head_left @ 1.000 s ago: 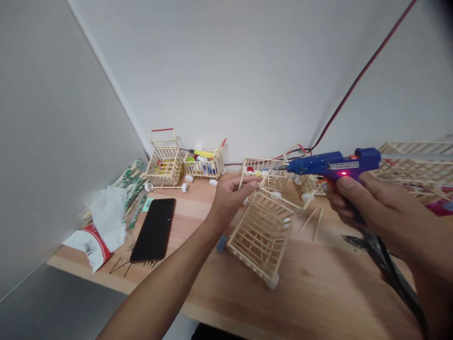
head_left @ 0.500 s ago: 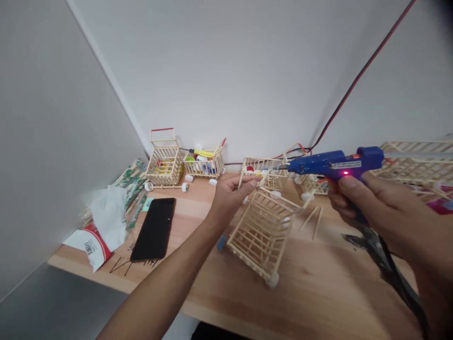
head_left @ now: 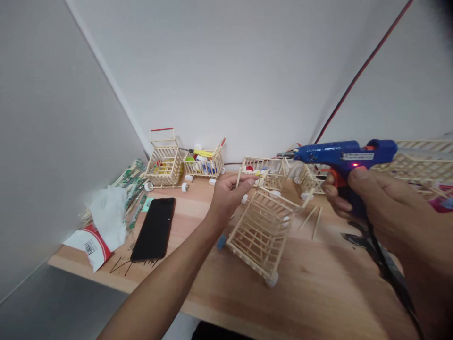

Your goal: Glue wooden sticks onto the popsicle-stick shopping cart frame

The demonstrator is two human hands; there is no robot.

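My right hand (head_left: 371, 198) is wrapped round a blue hot glue gun (head_left: 339, 153) with an orange trigger and a lit red light. Its metal nozzle points left, in the air above and behind the nearest miniature cart. That small cart (head_left: 264, 226), made of thin wooden sticks with white wheels, stands tilted on the table in front of me. At the cart's upper end, my left hand (head_left: 231, 189) is closed in a pinch on a thin wooden stick (head_left: 239, 176). Whether this stick is joined to the cart I cannot tell, as the fingers partly cover it.
Several finished-looking stick carts (head_left: 164, 165) line the wall. A black phone (head_left: 154, 229), a tissue pack (head_left: 95, 245) and wrapped sticks (head_left: 132, 179) lie to the left. Loose sticks (head_left: 317, 223) rest right of the near cart. The glue gun's cord (head_left: 392, 278) hangs at right.
The glue gun has moved up and slightly right, its nozzle drawn away from the sticks by my left hand. My left hand and the near cart have barely moved.
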